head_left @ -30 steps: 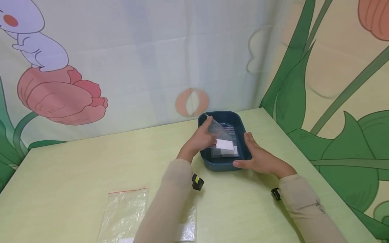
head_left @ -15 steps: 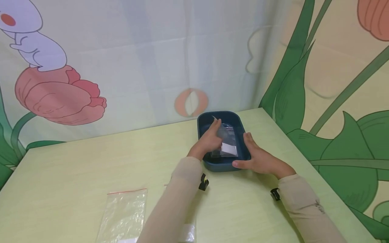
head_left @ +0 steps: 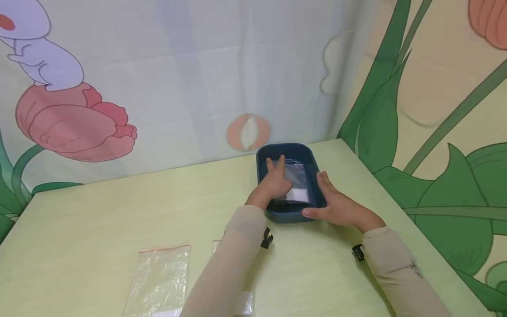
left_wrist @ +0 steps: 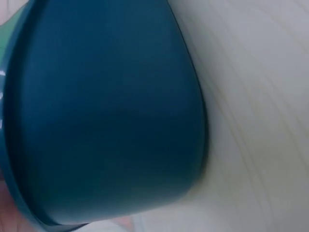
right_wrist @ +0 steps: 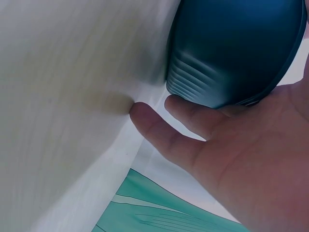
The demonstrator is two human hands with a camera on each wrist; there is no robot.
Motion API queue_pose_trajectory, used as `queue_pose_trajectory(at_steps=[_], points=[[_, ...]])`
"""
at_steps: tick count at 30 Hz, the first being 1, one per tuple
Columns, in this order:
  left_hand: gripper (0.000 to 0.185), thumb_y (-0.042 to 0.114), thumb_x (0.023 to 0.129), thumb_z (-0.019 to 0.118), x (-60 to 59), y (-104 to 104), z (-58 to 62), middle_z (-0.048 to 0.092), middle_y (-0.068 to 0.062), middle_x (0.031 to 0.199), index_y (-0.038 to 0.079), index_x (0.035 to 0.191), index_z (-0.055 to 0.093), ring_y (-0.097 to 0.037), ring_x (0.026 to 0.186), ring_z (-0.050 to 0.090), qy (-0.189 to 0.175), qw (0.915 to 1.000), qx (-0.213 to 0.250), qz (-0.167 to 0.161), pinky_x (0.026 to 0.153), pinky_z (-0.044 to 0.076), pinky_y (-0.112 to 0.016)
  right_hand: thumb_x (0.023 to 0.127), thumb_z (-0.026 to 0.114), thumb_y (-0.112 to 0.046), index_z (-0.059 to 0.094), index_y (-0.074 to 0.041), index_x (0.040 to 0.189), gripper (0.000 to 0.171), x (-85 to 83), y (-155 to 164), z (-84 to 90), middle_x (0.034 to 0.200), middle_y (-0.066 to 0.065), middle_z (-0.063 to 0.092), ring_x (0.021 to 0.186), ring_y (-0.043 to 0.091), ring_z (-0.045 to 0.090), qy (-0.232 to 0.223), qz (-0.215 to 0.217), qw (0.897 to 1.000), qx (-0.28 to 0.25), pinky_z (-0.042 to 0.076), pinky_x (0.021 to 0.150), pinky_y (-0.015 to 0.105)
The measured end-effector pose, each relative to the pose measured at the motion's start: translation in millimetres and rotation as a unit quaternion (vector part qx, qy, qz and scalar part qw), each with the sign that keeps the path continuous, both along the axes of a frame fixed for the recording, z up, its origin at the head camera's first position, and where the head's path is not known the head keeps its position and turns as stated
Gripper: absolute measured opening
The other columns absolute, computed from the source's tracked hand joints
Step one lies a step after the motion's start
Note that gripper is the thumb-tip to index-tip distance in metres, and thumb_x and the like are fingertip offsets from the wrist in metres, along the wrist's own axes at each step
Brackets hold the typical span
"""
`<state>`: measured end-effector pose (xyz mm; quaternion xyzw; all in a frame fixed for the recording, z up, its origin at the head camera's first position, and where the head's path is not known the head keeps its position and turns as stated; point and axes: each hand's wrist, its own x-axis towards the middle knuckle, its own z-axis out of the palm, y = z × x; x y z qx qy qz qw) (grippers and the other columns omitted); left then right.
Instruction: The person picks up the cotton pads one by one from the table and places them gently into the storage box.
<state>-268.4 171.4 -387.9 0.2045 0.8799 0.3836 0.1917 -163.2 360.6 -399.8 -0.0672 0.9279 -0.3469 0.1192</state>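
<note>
Over the left side of a dark blue plastic box [head_left: 287,217], my left hand [head_left: 274,182] spreads its fingers. Beneath and beside it, a clear zip bag [head_left: 297,176] with a white label [head_left: 298,195] lies inside the box. My right hand [head_left: 342,209] braces the box's near right corner, thumb along the near rim and fingers on the right side. Seen in the right wrist view, two straight fingers [right_wrist: 166,137] reach down beside the ribbed corner. The left wrist view is filled mostly by the box's outer wall [left_wrist: 111,111]; the left fingers are hidden there.
Another clear zip bag [head_left: 160,273] with a red seal line lies flat at the front of the pale table [head_left: 119,215]. A second bag [head_left: 245,301] is partly covered by the left sleeve [head_left: 229,259]. A printed curtain [head_left: 190,88] hangs directly behind the table.
My left hand has moved right and down into the box and let go of the zip bag, which now lies flatter inside. The right hand has stayed at the corner.
</note>
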Motion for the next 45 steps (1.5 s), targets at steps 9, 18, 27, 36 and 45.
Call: queue_pose_trajectory(at_steps=[9, 18, 27, 36, 45], points=[[0.087, 0.009, 0.093, 0.059, 3.0, -2, 6.6, -0.018, -0.019, 0.165, 0.014, 0.164, 0.009, -0.035, 0.151, 0.015, -0.004, 0.9985, 0.048, 0.027, 0.106, 0.038, -0.046, 0.091, 0.07, -0.055, -0.016, -0.003, 0.158, 0.121, -0.8, -4, 3.8, 0.163, 0.02, -0.023, 0.149, 0.046, -0.005, 0.003, 0.005, 1.0, -0.003, 0.012, 0.115, 0.065], [0.072, 0.009, 0.092, 0.058, 3.2, -7, 2.6, 0.005, -0.017, 0.167, 0.014, 0.159, 0.033, -0.033, 0.152, 0.013, 0.028, 0.9978, 0.056, 0.02, 0.114, 0.029, -0.051, 0.091, 0.07, -0.055, -0.015, -0.003, 0.158, 0.12, -2.4, -7, 2.7, 0.163, 0.02, -0.023, 0.149, 0.047, -0.004, 0.007, 0.01, 1.0, -0.005, 0.012, 0.115, 0.064], [0.015, -0.007, 0.084, 0.058, 12.8, -35, 12.9, 0.059, -0.008, 0.135, 0.002, 0.081, 0.07, -0.026, 0.129, 0.052, 0.143, 0.9815, 0.126, 0.018, 0.101, 0.044, -0.039, 0.089, 0.069, -0.058, -0.016, -0.004, 0.158, 0.122, -4.3, -10, 2.3, 0.163, 0.02, -0.022, 0.15, 0.044, -0.006, 0.002, 0.007, 1.0, 0.003, 0.011, 0.116, 0.062], [0.03, -0.015, 0.077, 0.046, 19.0, -77, 22.9, 0.073, -0.006, 0.115, 0.003, 0.061, 0.064, -0.025, 0.12, 0.061, 0.161, 0.9662, 0.188, 0.071, 0.069, 0.046, -0.028, 0.088, 0.07, -0.059, -0.016, -0.004, 0.158, 0.124, -3.5, -10, 2.3, 0.163, 0.018, -0.023, 0.15, 0.042, -0.008, -0.002, 0.002, 1.0, 0.003, 0.009, 0.116, 0.063], [0.031, -0.001, 0.099, 0.05, 33.8, -128, 21.6, 0.067, -0.01, 0.128, 0.005, 0.117, 0.074, -0.027, 0.123, 0.058, 0.084, 0.9912, 0.004, -0.103, 0.099, 0.046, -0.038, 0.089, 0.069, -0.06, -0.018, -0.005, 0.158, 0.123, 1.0, -4, 3.5, 0.163, 0.018, -0.024, 0.149, 0.045, -0.007, -0.004, -0.004, 1.0, 0.011, 0.009, 0.115, 0.064]])
